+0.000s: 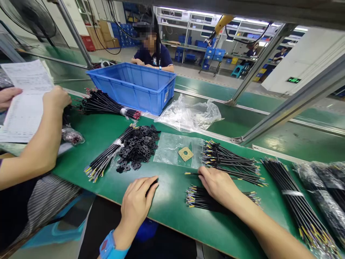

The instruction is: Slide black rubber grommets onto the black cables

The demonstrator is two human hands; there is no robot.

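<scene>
One black cable is pinched in the right hand, cable pile just beside; left hand is curled, can't tell if pinching.

I counted one big blue bin, one tan square and one pinched cable. The black clips were too many.

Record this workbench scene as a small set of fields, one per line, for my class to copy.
surface: green table
left hand: thumb and forefinger close together; any held part unclear
right hand: fingers pinch a black cable
small parts: heap of flat black pieces
tan square: has a round hole; lies at a flat clear bag
container: blue bin, behind the heap
neighbour at left: arm raised beside printed paper
</scene>
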